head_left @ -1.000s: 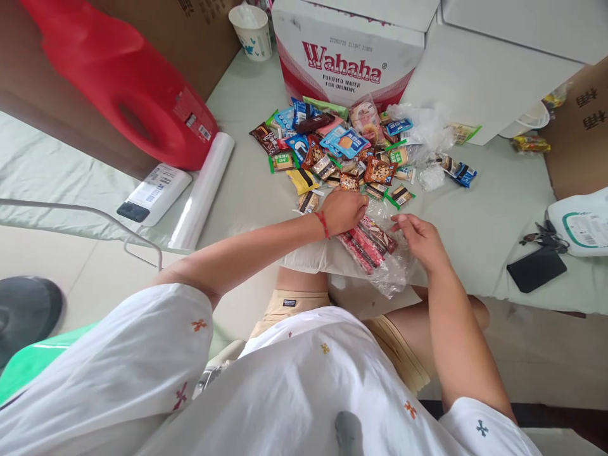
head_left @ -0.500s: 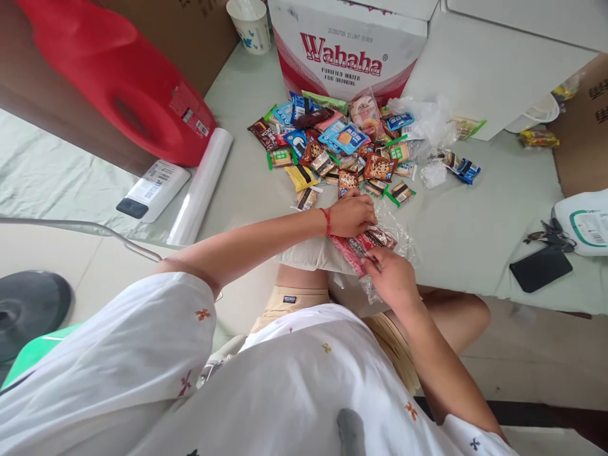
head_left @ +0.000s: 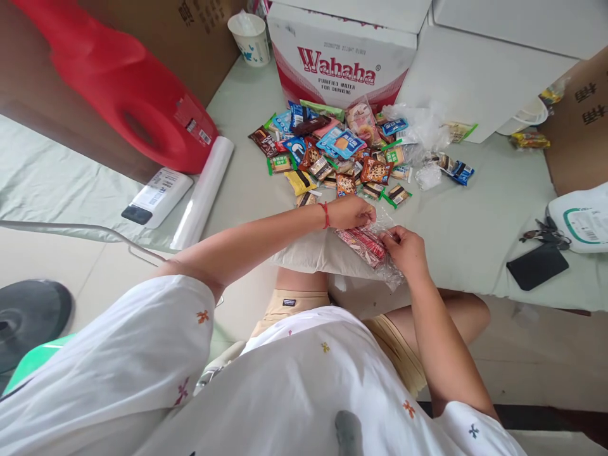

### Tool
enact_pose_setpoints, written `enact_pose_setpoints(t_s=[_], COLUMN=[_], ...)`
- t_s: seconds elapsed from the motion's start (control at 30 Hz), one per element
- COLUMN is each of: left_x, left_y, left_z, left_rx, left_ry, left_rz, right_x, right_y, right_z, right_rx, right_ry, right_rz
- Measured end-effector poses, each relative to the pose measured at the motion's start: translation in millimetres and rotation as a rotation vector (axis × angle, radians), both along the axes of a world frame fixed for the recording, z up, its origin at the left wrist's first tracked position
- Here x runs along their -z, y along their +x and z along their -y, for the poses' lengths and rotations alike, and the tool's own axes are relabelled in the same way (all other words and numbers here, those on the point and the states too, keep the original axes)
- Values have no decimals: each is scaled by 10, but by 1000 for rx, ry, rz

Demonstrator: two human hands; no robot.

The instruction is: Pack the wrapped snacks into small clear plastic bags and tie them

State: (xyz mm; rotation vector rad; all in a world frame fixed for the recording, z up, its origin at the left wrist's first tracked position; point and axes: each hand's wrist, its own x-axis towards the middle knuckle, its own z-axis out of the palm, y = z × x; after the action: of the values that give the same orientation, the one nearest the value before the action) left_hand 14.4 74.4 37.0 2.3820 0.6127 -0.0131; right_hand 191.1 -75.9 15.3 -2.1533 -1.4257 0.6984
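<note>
A clear plastic bag point(head_left: 390, 273) lies at the table's front edge with red snack packets point(head_left: 365, 244) inside it. My left hand point(head_left: 351, 212), with a red cord at the wrist, pinches the bag's upper edge. On the bag's right side, my right hand point(head_left: 407, 250) grips the film between thumb and fingers. Just beyond both hands is a pile of small wrapped snacks point(head_left: 332, 142); among them are brown cookie packets point(head_left: 377, 171), a yellow packet point(head_left: 300, 182) and blue packets point(head_left: 348, 143).
A white and red carton point(head_left: 339, 60) stands behind the pile. At left are a red jug point(head_left: 137, 95), a clear film roll point(head_left: 203, 193) and a white bottle point(head_left: 156, 197). A black pouch point(head_left: 536, 267) with keys lies at right, near a white container point(head_left: 582, 218). Crumpled plastic point(head_left: 420, 126) sits beside the snacks.
My right hand has moved right and slightly up, from the packets' lower end to the bag's side. The red packets now lie under the clear film. My left hand has barely shifted.
</note>
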Motion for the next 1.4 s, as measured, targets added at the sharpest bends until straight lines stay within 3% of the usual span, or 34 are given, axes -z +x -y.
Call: enact_pose_setpoints(t_s=[0.17, 0.33, 0.43, 0.57, 0.7, 0.8, 0.93, 1.07, 1.2, 1.27, 1.4], left_x=[63, 97, 101, 113, 150, 176, 130, 31, 21, 39, 85], left_y=[158, 244, 244, 235, 254, 234, 2, -506, -1056, -1227, -1180], left_z=[56, 70, 81, 92, 81, 59, -55, -193, -66, 112, 504], left_rx=[-7, 6, -82, -248, -203, -149, -44, 143, 178, 60, -678], left_ry=[295, 318, 330, 354, 319, 278, 112, -171, -227, -214, -373], left_rz=[-51, -44, -21, 4, -11, -44, 46, 84, 46, 48, 126], right_x=[-21, -33, 13, -60, -239, -253, -106, -19, -56, -79, -75], right_y=[186, 383, 421, 371, 152, -85, -283, -297, -293, -305, -324], right_z=[-43, -261, -424, -495, -279, 7, 300, 357, 303, 283, 293], right_rx=[-10, 5, -137, -228, -439, -644, -716, -755, -782, -796, -803], right_ry=[-81, 16, -38, -2, 131, 118, 167, 202, 197, 190, 194], right_rz=[177, 354, 309, 42, -52, 133, 459, 491, 483, 489, 506])
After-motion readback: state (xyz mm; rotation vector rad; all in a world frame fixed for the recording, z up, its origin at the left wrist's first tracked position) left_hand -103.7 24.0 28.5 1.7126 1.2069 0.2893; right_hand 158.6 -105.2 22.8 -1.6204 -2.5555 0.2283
